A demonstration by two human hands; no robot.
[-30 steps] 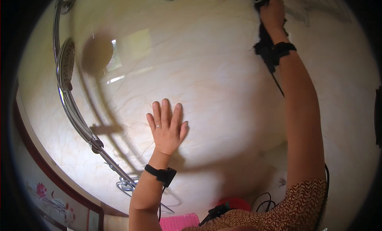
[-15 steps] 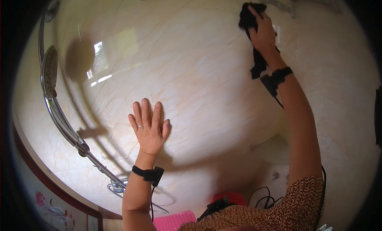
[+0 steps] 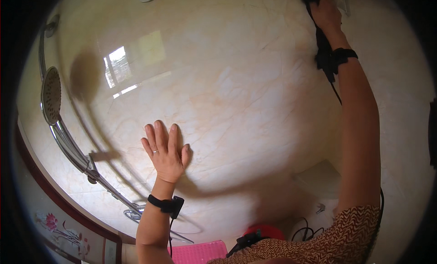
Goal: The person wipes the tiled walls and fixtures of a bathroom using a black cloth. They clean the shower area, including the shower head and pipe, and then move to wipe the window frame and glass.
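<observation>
Reaching higher than before, right hand (image 3: 325, 11) is gripping a black cloth (image 3: 322, 45) at upper right; left hand (image 3: 166, 150), open, is pressing flat on the glossy beige marble wall (image 3: 255, 95).

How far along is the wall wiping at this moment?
Done: no telling; the glossy marble wall looks evenly shiny, with no clear line between wiped and unwiped areas. In hand: the right hand presses a black cloth high on the wall near the top edge, while the left hand lies flat on the wall, fingers spread. Left: cannot be judged; the shower head and its rail are not being touched.
</observation>
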